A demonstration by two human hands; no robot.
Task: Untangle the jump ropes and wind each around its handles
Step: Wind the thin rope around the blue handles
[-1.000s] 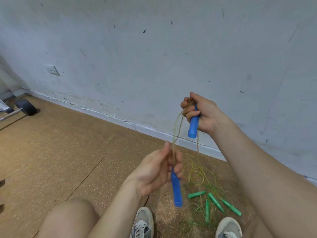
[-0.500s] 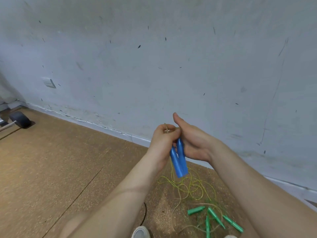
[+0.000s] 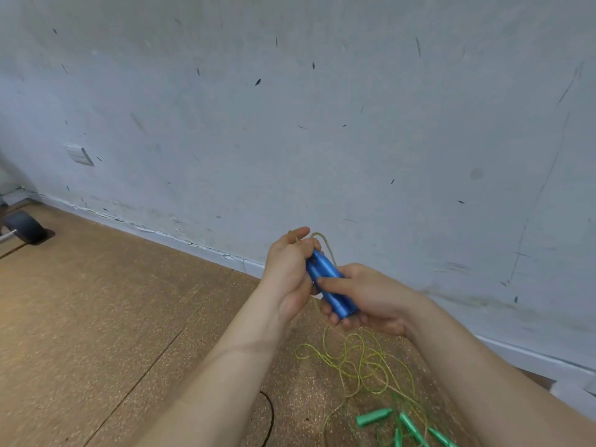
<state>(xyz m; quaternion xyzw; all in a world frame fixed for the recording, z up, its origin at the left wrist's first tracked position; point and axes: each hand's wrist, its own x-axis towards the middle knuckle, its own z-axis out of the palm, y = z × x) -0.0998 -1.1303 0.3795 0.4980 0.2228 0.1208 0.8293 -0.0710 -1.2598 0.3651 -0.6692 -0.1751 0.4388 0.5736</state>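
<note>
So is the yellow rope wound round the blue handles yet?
Not wound. The yellow rope lies in loose loops on the floor; the blue handles, gripped by left hand and right hand, look bare.

Light was soft, even, med-bright, w/ cool cast on wall. Small soft shadow sat by dark round object on cork floor. Blue handles showed thin glossy streaks. Wide-angle bend curved skirting twd edges. Green handles at btm edge looked less crisp.
</note>
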